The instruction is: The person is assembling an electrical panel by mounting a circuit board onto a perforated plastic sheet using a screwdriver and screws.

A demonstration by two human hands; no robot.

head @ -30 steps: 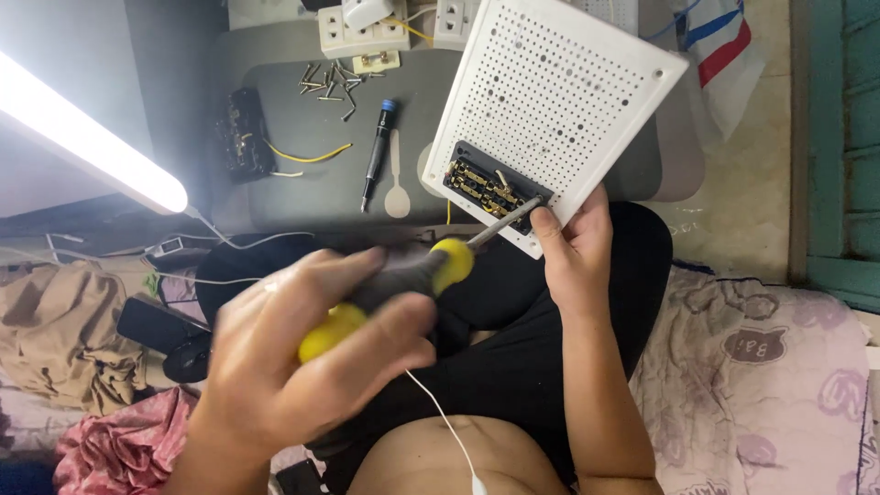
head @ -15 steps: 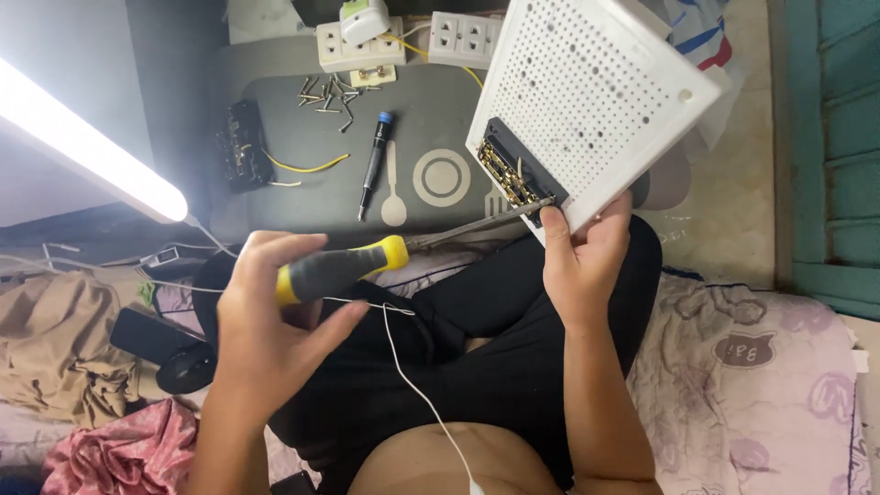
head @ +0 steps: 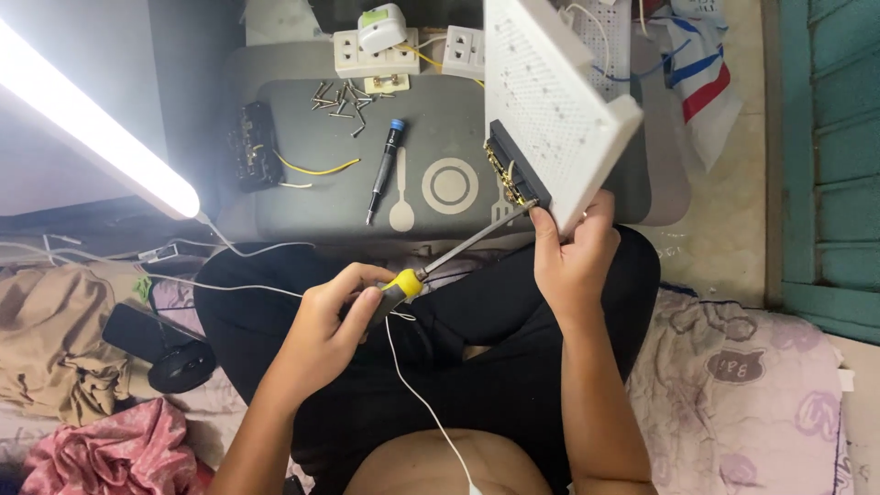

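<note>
My right hand grips the lower corner of a white perforated panel, held tilted on edge above my lap. A black component with brass contacts sits on the panel's underside. My left hand holds a screwdriver with a yellow and black handle. Its metal shaft runs up and right, and the tip touches the black component near my right thumb.
A grey tray lies ahead with several loose screws, a blue-capped pen screwdriver, a black part with yellow wire and white sockets. A lit tube lamp is at left. Clothes lie left; a white cable crosses my lap.
My left hand dropped lower and brought the screwdriver tip up to the black component. My right hand turned the panel more on edge and shifted it right.
</note>
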